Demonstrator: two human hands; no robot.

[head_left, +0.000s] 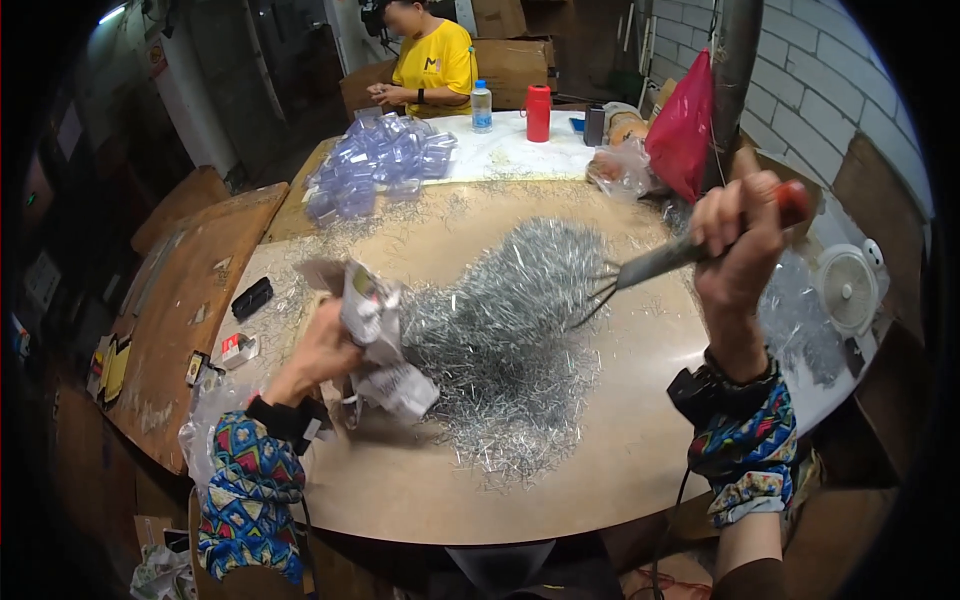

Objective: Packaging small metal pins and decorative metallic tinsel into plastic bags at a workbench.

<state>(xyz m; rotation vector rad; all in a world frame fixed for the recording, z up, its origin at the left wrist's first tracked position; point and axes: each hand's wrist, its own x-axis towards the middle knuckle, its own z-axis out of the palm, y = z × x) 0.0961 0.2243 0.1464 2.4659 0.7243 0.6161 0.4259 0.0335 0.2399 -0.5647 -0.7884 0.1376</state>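
My right hand (740, 225) is wrapped around a grey tube-shaped tool (660, 263) with a red-orange end and thin dark prongs at its tip. The prongs touch the right side of a large heap of thin, shiny metal pins (520, 310) on the table. At the heap's left edge, my left hand (328, 345) grips a crumpled whitish printed bag (385, 330). Its fingers are partly hidden by the bag, which is blurred and has its opening toward the pins. What the bag contains is not visible.
Loose pins lie scattered over the wooden tabletop (640, 420). Clear plastic boxes (375, 165) are piled at far left, near a person in a yellow shirt (437, 65). A water bottle (481, 107), red flask (537, 113), pink bag (682, 130) and white fan (848, 288) stand around.
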